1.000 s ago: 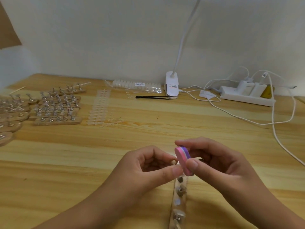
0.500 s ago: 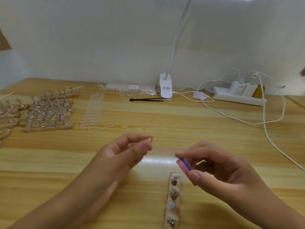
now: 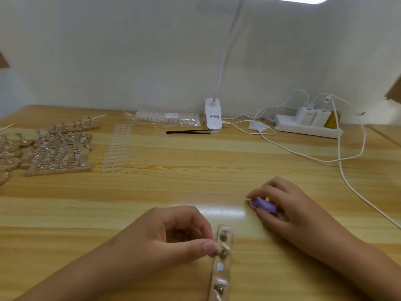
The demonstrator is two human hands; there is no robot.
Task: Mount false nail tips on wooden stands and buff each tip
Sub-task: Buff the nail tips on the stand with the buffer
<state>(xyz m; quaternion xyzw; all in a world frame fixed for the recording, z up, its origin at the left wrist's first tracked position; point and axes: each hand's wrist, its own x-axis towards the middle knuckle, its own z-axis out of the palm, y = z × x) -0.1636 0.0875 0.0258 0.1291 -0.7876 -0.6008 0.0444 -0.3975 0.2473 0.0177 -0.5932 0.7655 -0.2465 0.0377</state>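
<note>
Two hands sit low on the table [image 3: 195, 170]. The right hand [image 3: 288, 205] curls its fingers round a purple buffer [image 3: 263, 205], down on the wood. The left hand [image 3: 173, 240] pinches thumb and forefinger on the second peg [image 3: 222, 254] of the stand [image 3: 226, 262], which lies between them.

The left hand [image 3: 173, 233], low in the middle of the frame, is curling its fingers and pinching a small peg [image 3: 222, 253] with thumb and first finger. The right hand [image 3: 284, 205], right of the middle, is lying palm down and gripping a purple buffer [image 3: 263, 206]. Both forearms are reaching in from the bottom corners.
</note>
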